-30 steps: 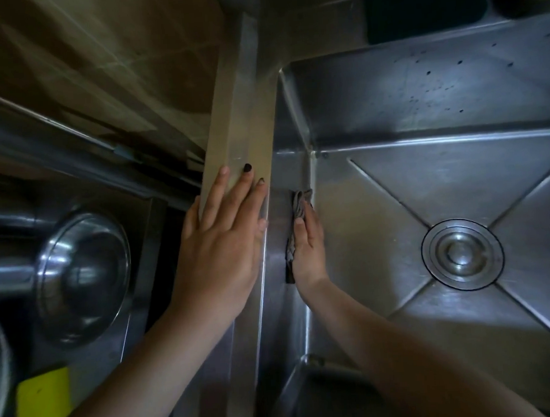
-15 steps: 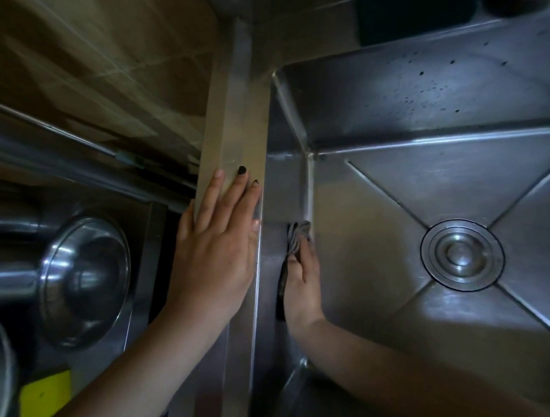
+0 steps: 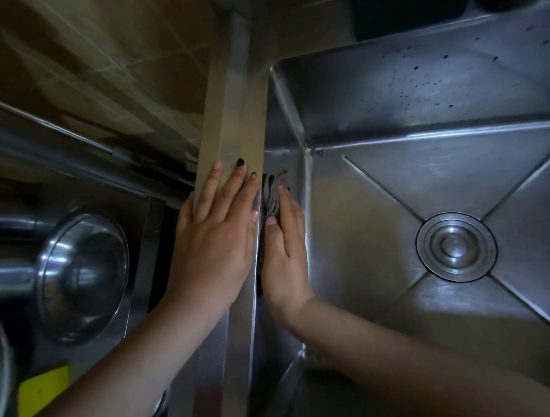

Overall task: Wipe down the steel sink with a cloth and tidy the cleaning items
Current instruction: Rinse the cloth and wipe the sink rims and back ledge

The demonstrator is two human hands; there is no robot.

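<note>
Sink [image 3: 421, 96]: steel, square basin, its creased floor falling to a round drain [image 3: 456, 247]; the back wall carries dark specks, so by appearance it is not yet wiped. Rim [image 3: 233, 120]: flat steel strip along the basin's left side. Left hand [image 3: 217, 241]: palm down on the rim, fingers straight and close together, holding nothing; probably placed there as a brace for leaning over the basin. Right hand [image 3: 285, 259]: inside the basin, fingers straight, pressing the cloth [image 3: 274, 192] flat against the left wall just below the rim; it is not curled round it, and pressure alone seems to keep it there. Cloth: grey and bunched, its folds showing beyond the fingertips, touching the wall near the back-left corner. Step judged: wiping the left wall, with tidying to come. Also present: a steel bowl [image 3: 84, 274] left of the rim, a yellow item [image 3: 43, 393] at lower left, and a dark pad [image 3: 409, 3] behind the sink, perhaps a sponge.
</note>
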